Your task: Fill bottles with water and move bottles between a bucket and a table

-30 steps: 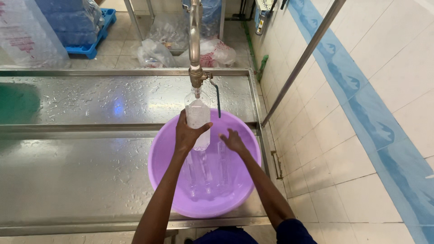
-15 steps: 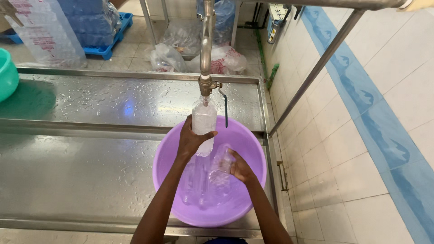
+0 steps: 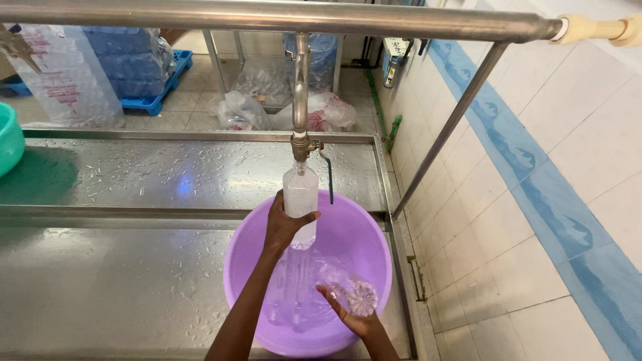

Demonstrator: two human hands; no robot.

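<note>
left hand (image 3: 284, 224): wrapped around clear plastic bottle (image 3: 299, 200); bottle upright, mouth right at tap outlet (image 3: 301, 146)
right hand (image 3: 351, 314): palm up, low in basin; 2nd clear bottle (image 3: 351, 291) lying tilted on it, base toward camera
basin (image 3: 374, 257): purple, round, holds water; more clear bottles (image 3: 294, 301) sunk in it
tap: hangs from vertical steel pipe (image 3: 300, 80); blue lever beside it
bench (image 3: 120, 267): stainless, wet, droplets all over
far left: green bowl (image 3: 8, 144) at bench edge
background: blue pallet (image 3: 157, 83), plastic bags (image 3: 281, 110) on floor
right: tiled wall (image 3: 535, 200), blue band
</note>
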